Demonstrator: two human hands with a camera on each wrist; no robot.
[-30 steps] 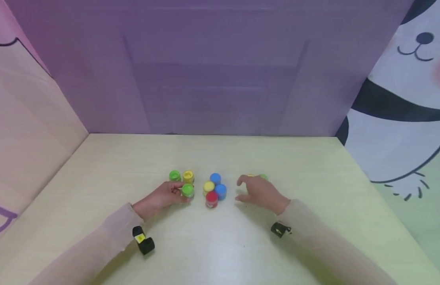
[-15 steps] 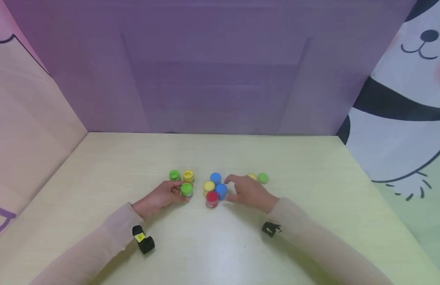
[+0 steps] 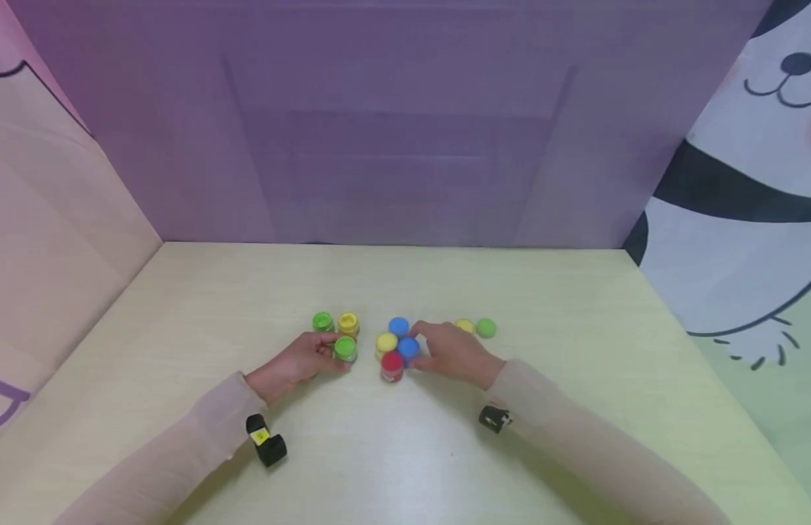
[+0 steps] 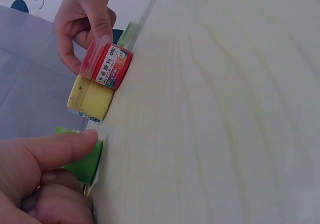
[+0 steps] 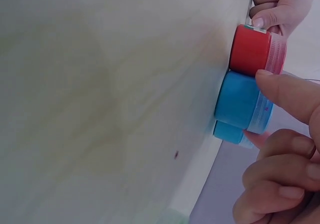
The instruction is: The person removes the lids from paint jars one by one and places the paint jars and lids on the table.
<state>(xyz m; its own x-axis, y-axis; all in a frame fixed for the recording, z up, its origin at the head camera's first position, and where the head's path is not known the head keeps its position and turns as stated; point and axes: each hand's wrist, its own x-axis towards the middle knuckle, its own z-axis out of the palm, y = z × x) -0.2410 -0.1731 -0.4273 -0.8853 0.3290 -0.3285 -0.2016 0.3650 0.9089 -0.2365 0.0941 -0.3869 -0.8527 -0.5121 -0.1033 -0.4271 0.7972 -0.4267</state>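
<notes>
The left hand (image 3: 307, 357) pinches a green jar (image 3: 346, 350) left of the red jar (image 3: 392, 366), while the right hand (image 3: 458, 351) has thumb and forefinger clasped round the nearer blue jar (image 3: 408, 348), just right of the red jar and slightly behind it. Behind the red jar stand the yellow jar (image 3: 386, 344) and the farther blue jar (image 3: 398, 327); back and to its right are a yellow disc (image 3: 465, 325) and a green disc (image 3: 486, 328).

A pale bench (image 3: 405, 281) with faint wood grain stretches from near to far, light glaring softly on its near middle. Beyond its far edge rises a purple wall (image 3: 405, 131); left stands a pinkish panel (image 3: 44, 197), right a pale-green one (image 3: 796, 415) bearing a black-and-white cartoon animal (image 3: 727, 270).
</notes>
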